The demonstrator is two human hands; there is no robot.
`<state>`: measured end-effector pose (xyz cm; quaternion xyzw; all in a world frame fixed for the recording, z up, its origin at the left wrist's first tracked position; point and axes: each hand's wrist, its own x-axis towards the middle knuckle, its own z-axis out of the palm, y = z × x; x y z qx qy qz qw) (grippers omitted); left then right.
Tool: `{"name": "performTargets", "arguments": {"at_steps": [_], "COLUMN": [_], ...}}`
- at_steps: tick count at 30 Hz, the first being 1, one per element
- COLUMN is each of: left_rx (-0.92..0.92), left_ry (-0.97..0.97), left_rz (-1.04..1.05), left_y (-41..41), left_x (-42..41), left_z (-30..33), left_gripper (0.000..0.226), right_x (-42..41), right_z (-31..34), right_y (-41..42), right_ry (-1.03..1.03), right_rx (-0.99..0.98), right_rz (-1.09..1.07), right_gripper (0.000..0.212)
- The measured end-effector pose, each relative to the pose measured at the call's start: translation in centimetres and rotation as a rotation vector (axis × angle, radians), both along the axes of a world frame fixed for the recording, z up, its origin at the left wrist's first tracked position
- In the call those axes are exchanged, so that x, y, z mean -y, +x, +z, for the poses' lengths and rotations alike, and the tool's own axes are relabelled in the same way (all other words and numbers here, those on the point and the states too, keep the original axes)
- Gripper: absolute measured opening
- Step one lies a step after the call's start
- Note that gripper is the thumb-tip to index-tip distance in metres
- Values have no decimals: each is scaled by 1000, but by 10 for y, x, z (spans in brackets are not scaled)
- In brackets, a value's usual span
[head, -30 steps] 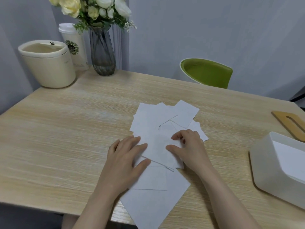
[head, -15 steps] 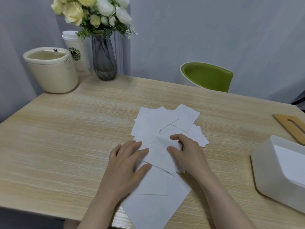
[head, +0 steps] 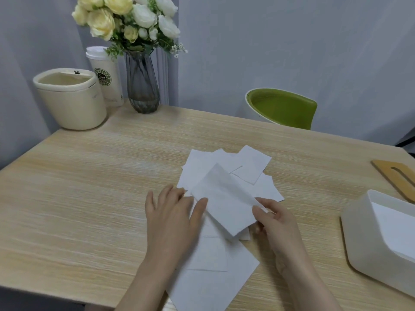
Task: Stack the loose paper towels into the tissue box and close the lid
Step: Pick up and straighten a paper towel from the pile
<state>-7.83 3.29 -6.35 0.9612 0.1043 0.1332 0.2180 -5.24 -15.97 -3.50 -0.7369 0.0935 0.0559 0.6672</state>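
Several loose white paper towels [head: 251, 169] lie scattered in the middle of the wooden table [head: 89, 187]. My right hand [head: 272, 221] pinches the near right edge of one paper towel [head: 224, 203] and holds it tilted up off the pile. My left hand [head: 173, 216] rests flat, fingers spread, on the towels beside it, its thumb touching the lifted sheet. The white tissue box [head: 368, 243] stands open at the right edge with white paper inside. Its wooden lid [head: 395, 176] with a slot lies on the table behind the box.
At the far left corner stand a cream round bin [head: 71, 102], a paper coffee cup [head: 107, 79] and a glass vase of flowers [head: 141, 84]. A green chair [head: 283, 108] sits behind the table's far edge.
My right hand has taken hold of one towel and raised it off the pile, moving right. The left hand stays flat on the towels. The camera has tilted up a little.
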Motion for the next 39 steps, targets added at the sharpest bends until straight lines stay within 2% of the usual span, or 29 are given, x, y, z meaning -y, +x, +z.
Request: {"name": "performTargets", "arguments": {"at_steps": [3,5,8,11,13,17,22,30,35,36,39], "left_rx": [-42,5,177,180,161,112,156,204,219,213,201], "left_ry": [-18,-85,-392,-779,-914,-998,-1115,-1229,-1224,-1209,-1183], "left_rz": [5,-11,-1,26,29,38,54,158,183,181,168], "left_y": [6,8,9,10,12,19,20,17,16,16,17], "left_x": [9,13,16,16,17,13,7,-7,-7,-7,-7], "left_z": [6,9,14,21,24,17,9,-4,-5,-5,-5], "left_gripper": [77,64,31,38,43,37,20,11,17,20,20], "right_x": [-6,-10,-16,-17,-18,-21,-24,-19,-12,-12,-15], "right_z": [1,2,3,6,5,1,-4,-4,-1,-1,-3], "right_y": [-9,-14,-18,-20,-21,-22,-20,-9,11,16,29], "right_ry": [118,154,150,123,83,-49,-172,-408,-661,-699,-812], "right_rx": [0,0,-9,-3,15,36,51,65,278,302,254], "right_rz": [-59,-48,38,118,152,189,250,275,194,206,276], "right_gripper": [15,14,12,6,7,27,14,19,4,7,36]}}
